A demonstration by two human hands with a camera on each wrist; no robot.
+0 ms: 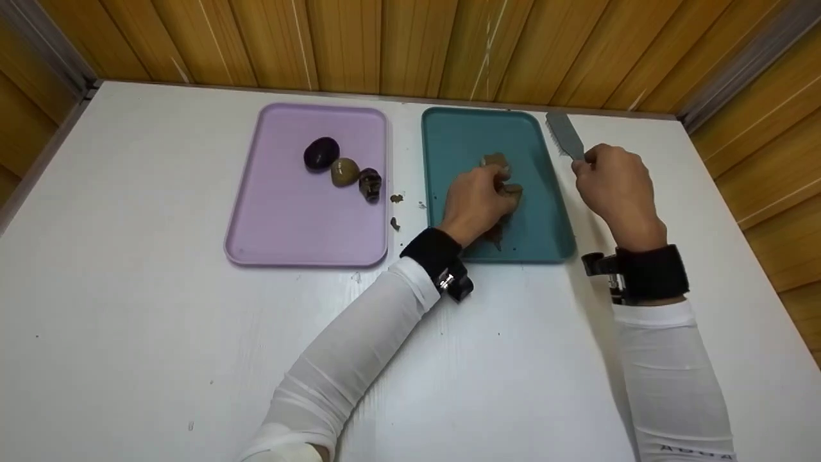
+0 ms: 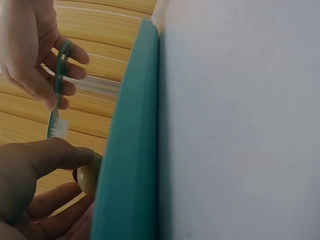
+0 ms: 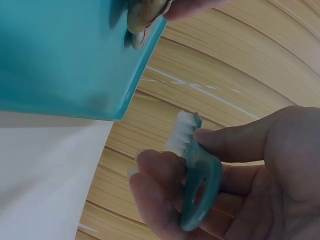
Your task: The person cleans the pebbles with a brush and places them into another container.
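While the left hand (image 1: 478, 202) gripped a muddy stone (image 1: 497, 162) over the teal tray (image 1: 545, 237) and the right hand (image 1: 616, 186) pinched the brush (image 1: 564, 136), the slick stone risked slipping, scattering dirt across the counter (image 1: 160, 333).

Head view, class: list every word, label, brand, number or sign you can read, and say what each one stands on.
No text can be read in any view.
Right sleeve: dark lettering near the bottom edge of the head view, cut off and too small to read.
Left wrist strap: a small white mark, too blurred to read.
Teal tray, purple tray, brush and stones: no markings visible.
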